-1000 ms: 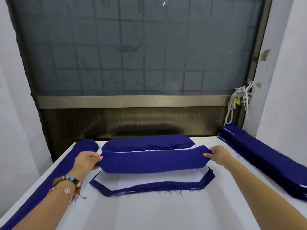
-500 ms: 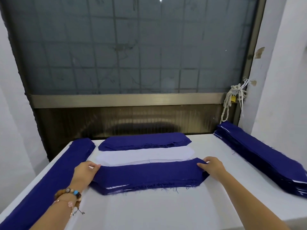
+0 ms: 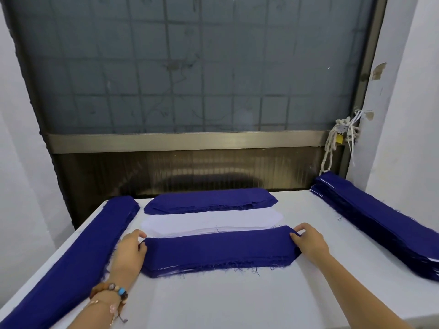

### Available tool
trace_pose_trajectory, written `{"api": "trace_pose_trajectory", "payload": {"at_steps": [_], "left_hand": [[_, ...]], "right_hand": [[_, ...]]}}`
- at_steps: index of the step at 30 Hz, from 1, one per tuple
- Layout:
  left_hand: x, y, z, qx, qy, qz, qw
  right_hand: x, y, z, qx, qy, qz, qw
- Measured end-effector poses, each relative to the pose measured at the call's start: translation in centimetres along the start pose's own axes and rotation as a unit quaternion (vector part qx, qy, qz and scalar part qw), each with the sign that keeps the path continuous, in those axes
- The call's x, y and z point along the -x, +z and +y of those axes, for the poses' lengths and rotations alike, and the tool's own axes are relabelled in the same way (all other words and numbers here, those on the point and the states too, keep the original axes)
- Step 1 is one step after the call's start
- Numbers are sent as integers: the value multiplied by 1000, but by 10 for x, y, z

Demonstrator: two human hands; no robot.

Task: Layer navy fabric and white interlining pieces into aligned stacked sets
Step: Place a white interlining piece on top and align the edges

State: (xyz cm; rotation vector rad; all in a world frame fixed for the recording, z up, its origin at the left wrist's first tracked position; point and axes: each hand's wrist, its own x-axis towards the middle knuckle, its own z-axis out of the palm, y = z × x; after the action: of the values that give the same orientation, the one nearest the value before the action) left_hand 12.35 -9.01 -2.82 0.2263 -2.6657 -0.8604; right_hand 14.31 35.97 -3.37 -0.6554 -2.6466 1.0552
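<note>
On the white table under the window, the left hand pinches the left end of the nearest navy fabric stack with curled fingers. The stack lies flat, just in front of the white interlining pile, and the right hand pinches its right end.

Table is lying passable at six o'clock. Left stack is walling nine, right stack three, window twelve.

The navy piece dropped from above the near stack onto it, covering its white top; the left hand and right hand lowered to that stack's ends.
</note>
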Motion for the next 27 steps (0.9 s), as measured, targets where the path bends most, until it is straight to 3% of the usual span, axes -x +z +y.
{"api": "trace_pose_trajectory", "payload": {"at_steps": [14, 21, 25, 27], "left_hand": [[9, 6, 3, -27, 37, 26, 999], [8, 5, 6, -206, 105, 70, 970], [5, 6, 10, -229, 129, 54, 963], [6, 8, 10, -221, 136, 55, 964]], "right_hand": [[15, 4, -4, 149, -97, 42, 983], [15, 9, -10, 228, -107, 88, 964], [19, 13, -16, 309, -189, 117, 925], [19, 14, -16, 306, -190, 105, 927]]}}
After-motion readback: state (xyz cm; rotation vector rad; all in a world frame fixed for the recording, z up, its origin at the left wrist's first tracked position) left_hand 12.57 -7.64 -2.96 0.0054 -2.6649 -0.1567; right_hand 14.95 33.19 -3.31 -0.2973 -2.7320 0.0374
